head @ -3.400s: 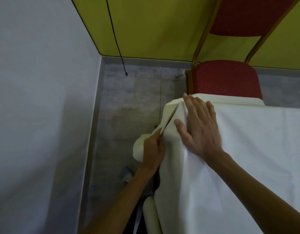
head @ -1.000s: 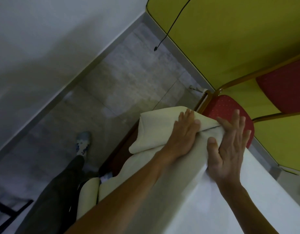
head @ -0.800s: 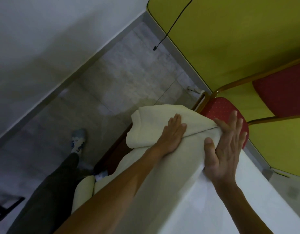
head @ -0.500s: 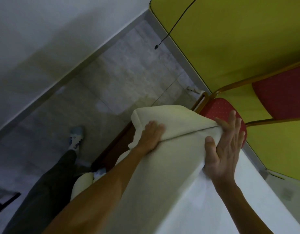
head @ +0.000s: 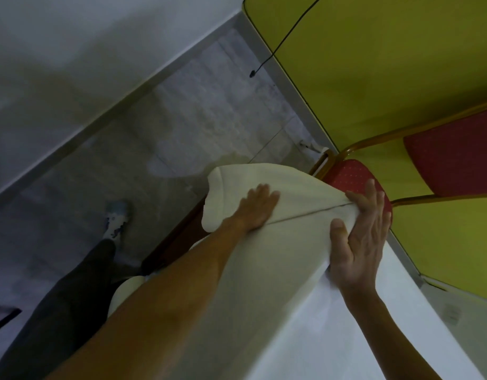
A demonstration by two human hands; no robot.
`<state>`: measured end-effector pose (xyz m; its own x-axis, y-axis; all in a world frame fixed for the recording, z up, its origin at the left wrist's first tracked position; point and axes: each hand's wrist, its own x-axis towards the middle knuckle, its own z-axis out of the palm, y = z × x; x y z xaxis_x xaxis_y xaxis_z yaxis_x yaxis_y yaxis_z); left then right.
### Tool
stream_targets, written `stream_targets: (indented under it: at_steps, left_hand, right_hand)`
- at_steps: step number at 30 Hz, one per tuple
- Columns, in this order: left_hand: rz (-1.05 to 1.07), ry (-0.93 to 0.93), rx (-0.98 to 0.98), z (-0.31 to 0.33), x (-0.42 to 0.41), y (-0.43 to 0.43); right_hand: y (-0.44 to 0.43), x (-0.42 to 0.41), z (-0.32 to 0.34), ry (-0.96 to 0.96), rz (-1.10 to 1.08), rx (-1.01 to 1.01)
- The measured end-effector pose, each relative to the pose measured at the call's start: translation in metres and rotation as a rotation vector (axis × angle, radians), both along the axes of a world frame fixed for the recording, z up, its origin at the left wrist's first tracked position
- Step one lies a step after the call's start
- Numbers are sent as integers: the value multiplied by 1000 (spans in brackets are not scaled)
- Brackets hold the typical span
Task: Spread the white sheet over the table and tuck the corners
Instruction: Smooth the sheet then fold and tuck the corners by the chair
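Since half a second ago the left hand [head: 257, 207] has uncurled and now lies flat on the folded flap. The white sheet [head: 264, 283] covers the table [head: 176, 239], whose dark edge shows below, and hangs over the tabletop's far left corner, beside a red chair [head: 352, 176]. The right hand [head: 360, 237], fingers straight, presses that corner, likely pinning the cloth so the fold holds. Neither hand grips.
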<state>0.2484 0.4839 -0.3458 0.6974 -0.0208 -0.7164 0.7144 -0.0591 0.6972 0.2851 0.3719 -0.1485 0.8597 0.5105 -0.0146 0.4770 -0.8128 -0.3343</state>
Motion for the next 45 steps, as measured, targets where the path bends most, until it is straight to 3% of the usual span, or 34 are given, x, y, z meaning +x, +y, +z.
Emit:
stream_targets:
  at_steps: [2,3,7,10,14,18,21,23,28,33,38,43,45]
  left_hand:
    - [-69,189,66,-27,-22,4]
    - [-55,186,84,-25,-27,7]
    - [295,-160,-65,48,-2,13]
    - [273,-327,-122,107,22,6]
    - [170,-340,-131,116,37,4]
    - [108,-204,-120,66,30,2]
    - [-10,27,13,14,11,6]
    - [-21,81,57,4,3,11]
    - [272,-264,-99,86,28,18]
    - [49,-412,-101,116,34,3]
    - [156,-270,-185,87,19,-4]
    - [78,8,-84,29,-4,0]
    - [102,19,-51,28,-4,6]
  right_hand:
    - [0,0,0,7,-13,1]
    - [0,-1,0,13,-15,-1]
    - [0,0,0,11,-16,0]
    - [-1,0,0,14,-19,-14]
    - [-1,0,0,21,-16,-19]
    - [-1,0,0,20,-21,-26]
    - [-1,0,0,16,-18,-21]
    - [-1,0,0,18,-20,-23]
    - [-2,1,0,25,-24,-20]
    - [-1,1,1,34,-17,-16]
    - [0,2,1,21,-15,-19]
    - [0,1,1,12,-18,-17]
    - [-1,1,1,10,-15,-23]
